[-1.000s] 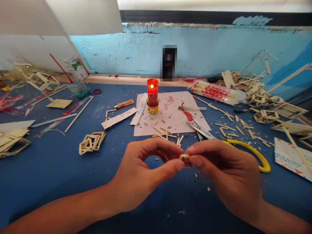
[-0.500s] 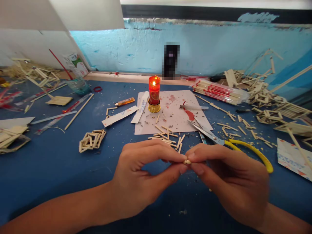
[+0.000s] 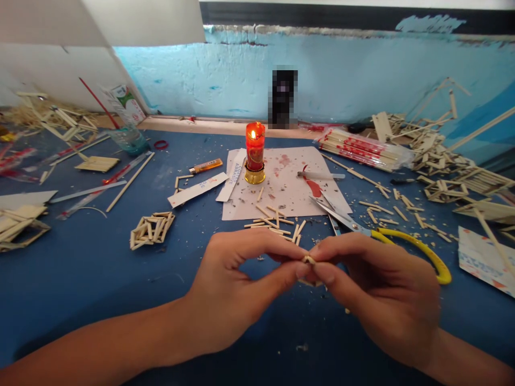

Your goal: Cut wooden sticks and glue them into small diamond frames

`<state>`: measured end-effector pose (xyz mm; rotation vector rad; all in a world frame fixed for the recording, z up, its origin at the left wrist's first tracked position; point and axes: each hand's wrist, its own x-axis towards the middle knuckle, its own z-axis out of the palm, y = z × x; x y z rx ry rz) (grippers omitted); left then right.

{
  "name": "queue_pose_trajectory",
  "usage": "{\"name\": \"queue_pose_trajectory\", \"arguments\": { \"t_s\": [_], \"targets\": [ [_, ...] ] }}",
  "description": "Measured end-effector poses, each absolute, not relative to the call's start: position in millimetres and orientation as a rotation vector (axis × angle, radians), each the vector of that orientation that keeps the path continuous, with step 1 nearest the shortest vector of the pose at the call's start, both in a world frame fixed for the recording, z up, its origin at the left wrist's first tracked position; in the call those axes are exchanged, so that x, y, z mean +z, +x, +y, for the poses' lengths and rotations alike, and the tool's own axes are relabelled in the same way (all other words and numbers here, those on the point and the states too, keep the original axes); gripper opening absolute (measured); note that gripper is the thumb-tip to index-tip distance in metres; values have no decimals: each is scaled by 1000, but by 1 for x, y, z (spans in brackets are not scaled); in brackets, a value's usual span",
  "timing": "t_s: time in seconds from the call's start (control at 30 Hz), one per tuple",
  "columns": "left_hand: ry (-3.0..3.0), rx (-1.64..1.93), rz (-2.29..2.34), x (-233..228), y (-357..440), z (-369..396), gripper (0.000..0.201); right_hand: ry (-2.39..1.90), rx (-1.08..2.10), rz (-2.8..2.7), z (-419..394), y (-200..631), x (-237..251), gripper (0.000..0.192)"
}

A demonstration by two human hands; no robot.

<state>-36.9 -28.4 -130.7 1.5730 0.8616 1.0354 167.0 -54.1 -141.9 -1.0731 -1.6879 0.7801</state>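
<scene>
low in the middle of the frame, the left hand point(image 3: 237, 292) and the right hand point(image 3: 374, 292) meet fingertip to fingertip, both pinched shut on one small wooden stick piece point(image 3: 309, 260) held above the blue surface point(image 3: 80, 279). only a pale nub of it shows between the thumbs and forefingers; the rest is hidden by the fingers, so its full length cannot be told.

the piece looks very light, dry and stiff, and thin enough to snap or splinter under a hard bend, so it likely wants a gentle pinch at both ends with the pads, close to the spot being worked, much as it is held here. it is small enough to slip out and get lost among the offcuts below.

just above the hands lies a loose cluster of cut sticks point(image 3: 276, 225) at the lower edge of a white paper sheet point(image 3: 281, 198) spotted with red. on the upper part of that sheet stands a lit red candle point(image 3: 255, 153) in a gold base. right of centre, yellow-handled scissors point(image 3: 410, 246) lie near the right hand, blades pointing up-left. left of centre sits a small lattice of glued sticks point(image 3: 152, 230), and an orange lighter point(image 3: 206, 166) lies left of the candle. a wrapped bundle of long sticks point(image 3: 362, 150) rests at upper right.
</scene>
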Motion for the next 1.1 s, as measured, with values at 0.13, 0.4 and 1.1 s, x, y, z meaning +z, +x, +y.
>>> {"name": "queue_pose_trajectory", "arguments": {
  "t_s": [0.13, 0.4, 1.1],
  "targets": [
    [1334, 969, 864, -130, -37, -25, 25, -1076, 815, -1682, -55, 170, -145, 21],
    [1149, 833, 863, -130, -34, -22, 14, -1070, 482, -1829, -51, 165, -144, 25],
    [1659, 901, 975, -129, -37, -26, 4, -1091, 682, -1683, -52, 169, -151, 26]
  ]
}}
